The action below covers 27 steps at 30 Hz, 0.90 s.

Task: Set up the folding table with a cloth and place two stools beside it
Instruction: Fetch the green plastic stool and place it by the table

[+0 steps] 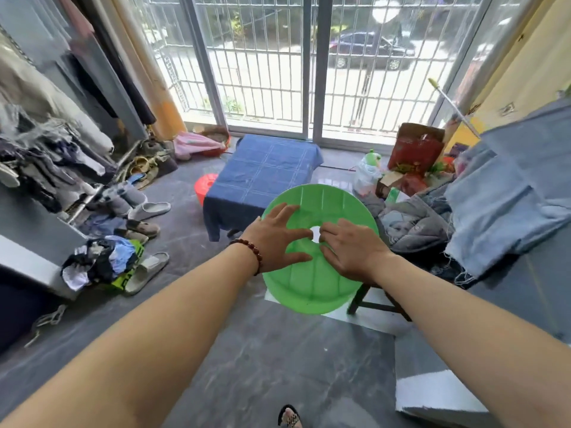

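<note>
Both hands on the green stool [315, 282], seen from above, round seat w/ a small hole in the middle. It's in front of the person, just this side of the folding table [222, 225], its far rim overlapping the table's near right corner in view; can't tell if it's on the floor or lifted. Left hand [275, 239], bead bracelet [251, 250] at the wrist, lies on the seat's left part w/ fingers splayed & fairly straight, index tip near the hole, thumb stretched along the seat below. Right hand [349, 247] is on the seat right of the hole, fingers slightly bent, tips at the hole's edge; can't tell if they hook into it or only rest there. Table already has the blue cloth [262, 174] over it, hanging down the near & left sides. Red stool [204, 187] sits touching or just beside the table's left side, partly hidden by the cloth. Behind the table a barred sliding glass door [309, 72]. Left of the floor [278, 350]: slippers [150, 209] & a clothes heap [102, 264]. Right: denim fabric [509, 196], a red box [417, 149]. Foot in a sandal [289, 417] at btm edge
</note>
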### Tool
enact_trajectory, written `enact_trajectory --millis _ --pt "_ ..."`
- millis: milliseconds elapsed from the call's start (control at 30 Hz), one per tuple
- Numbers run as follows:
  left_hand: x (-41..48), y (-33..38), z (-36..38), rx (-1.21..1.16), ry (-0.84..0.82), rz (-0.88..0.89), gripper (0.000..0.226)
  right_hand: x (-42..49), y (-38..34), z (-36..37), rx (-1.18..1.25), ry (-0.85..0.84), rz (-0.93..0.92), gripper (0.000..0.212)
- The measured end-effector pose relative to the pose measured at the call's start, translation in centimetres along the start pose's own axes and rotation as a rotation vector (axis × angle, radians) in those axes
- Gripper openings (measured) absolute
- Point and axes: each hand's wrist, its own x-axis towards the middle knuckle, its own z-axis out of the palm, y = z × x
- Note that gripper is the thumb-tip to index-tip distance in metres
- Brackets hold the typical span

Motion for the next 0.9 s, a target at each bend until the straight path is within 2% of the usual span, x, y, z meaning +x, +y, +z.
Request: enact_trajectory --millis 267,467,700,900 --pt "7.7 -7.5 -0.6 -0.009 -0.005 0.001 0.056 10.0 4.9 1.0 -0.005 -0.007 -0.028 0.040" --pt "16.2 -12.3 -1.4 -0.035 0.013 -0.019 0.054 17.6 11.3 1.6 0.032 0.010 -0.027 0.039" --pt "26.7 -15.5 -4.3 -0.048 0.058 0.006 0.050 24.4 19.6 0.6 0.033 0.023 0.009 0.039" --pt "33.6 -18.3 -5.4 -0.031 0.021 0.021 0.045 29.2 24.8 0.7 0.024 -0.014 0.029 0.041"
